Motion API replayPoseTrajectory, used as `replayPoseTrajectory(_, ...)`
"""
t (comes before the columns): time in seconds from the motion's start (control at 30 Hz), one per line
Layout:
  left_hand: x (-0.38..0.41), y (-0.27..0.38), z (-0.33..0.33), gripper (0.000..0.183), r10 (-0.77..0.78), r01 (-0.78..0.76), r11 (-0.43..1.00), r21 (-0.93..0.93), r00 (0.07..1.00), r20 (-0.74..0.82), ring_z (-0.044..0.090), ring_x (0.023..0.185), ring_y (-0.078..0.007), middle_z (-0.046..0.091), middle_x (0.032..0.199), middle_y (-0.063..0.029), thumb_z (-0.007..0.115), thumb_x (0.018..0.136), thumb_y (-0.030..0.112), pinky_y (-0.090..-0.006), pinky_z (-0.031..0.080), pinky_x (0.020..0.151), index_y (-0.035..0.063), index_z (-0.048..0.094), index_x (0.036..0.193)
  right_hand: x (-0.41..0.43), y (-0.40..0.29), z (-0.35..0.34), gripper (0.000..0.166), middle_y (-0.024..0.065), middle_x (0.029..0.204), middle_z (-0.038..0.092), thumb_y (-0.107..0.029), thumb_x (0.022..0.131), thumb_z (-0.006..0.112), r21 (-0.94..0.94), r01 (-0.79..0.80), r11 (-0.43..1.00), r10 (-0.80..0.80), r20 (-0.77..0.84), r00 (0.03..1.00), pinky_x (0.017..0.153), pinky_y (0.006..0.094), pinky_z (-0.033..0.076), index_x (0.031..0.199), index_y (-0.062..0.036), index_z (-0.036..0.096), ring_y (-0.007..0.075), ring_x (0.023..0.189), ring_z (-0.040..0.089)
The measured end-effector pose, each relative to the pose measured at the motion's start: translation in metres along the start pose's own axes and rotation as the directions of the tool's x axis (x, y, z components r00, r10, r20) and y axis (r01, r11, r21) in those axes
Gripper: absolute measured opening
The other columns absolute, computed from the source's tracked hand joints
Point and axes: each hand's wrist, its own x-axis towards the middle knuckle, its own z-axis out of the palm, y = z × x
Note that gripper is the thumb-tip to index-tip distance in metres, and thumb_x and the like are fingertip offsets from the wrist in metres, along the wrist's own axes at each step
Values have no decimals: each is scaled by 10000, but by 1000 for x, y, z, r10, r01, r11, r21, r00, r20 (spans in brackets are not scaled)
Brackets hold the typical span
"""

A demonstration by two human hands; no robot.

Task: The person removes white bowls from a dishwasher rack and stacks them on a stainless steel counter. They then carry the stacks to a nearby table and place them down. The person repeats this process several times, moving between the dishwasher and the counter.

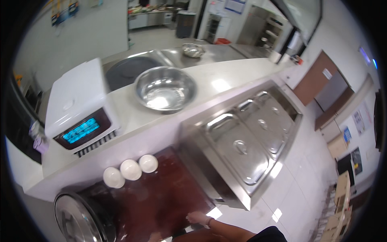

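My right hand (198, 218), in what looks like a thin clear glove with a dark band at the wrist, hovers over or rests on the near right edge of a dark red tabletop (160, 193). Its fingers look curled, and whether they hold anything is unclear. A small part of what seems to be my left hand (155, 237) shows at the bottom rim, mostly cut off, beside a white object (167, 239). Three white bowls (131, 169) stand in a row at the table's far side. A large round pot with a shiny lid (75, 219) is at the left.
A steel food warmer with lidded pans (240, 146) adjoins the table's right. On the pale counter (208, 80) stand a steel basin (165, 89) and a white machine with a lit display (78, 103). A crumpled silvery bundle (193, 50) lies behind. Tiled floor (290, 187) spreads at the right.
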Motion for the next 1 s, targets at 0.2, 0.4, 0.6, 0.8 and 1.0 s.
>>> replayPoseTrajectory(0.2,15,34,-56,393,-174,112,905,-411,978,-116,500,1200,-222,566,1248,-38,435,930,288,-346,438,955,153,555,1279,-97,-1,-46,394,24,907,628,-397,943,482,81,-26,996,28,-29,999,729,275,494,999,-42,643,122,775,596)
replayPoseTrajectory(0.4,57,113,-91,403,126,-19,844,537,979,-162,503,1146,-242,550,1233,-77,430,943,343,-365,423,927,130,516,1275,-148,101,-114,459,86,967,622,-423,920,464,121,323,939,-291,-226,930,797,308,493,1073,-17,612,178,853,607)
replayPoseTrajectory(0.6,103,320,-78,275,113,-97,989,108,982,-149,608,863,-293,634,994,-139,514,863,282,-401,465,735,89,624,1026,-284,188,-223,394,75,910,650,-330,905,548,189,260,947,-149,-459,876,769,308,490,1098,6,615,163,825,612)
replayPoseTrajectory(0.8,99,591,-87,383,403,-405,913,-42,914,-50,623,950,-330,650,1013,-188,508,880,368,-381,466,796,35,618,1034,-389,279,-322,373,79,941,667,-253,890,583,191,353,916,-99,-744,660,759,287,496,1109,46,618,135,852,620)
replayPoseTrajectory(1.0,104,785,-143,329,590,-593,782,-192,803,-79,622,904,-234,667,982,-111,506,913,339,-354,468,797,54,634,1014,-448,228,-484,458,144,1188,603,-360,978,481,532,796,290,-72,-817,572,952,411,446,1256,0,529,250,1101,576)
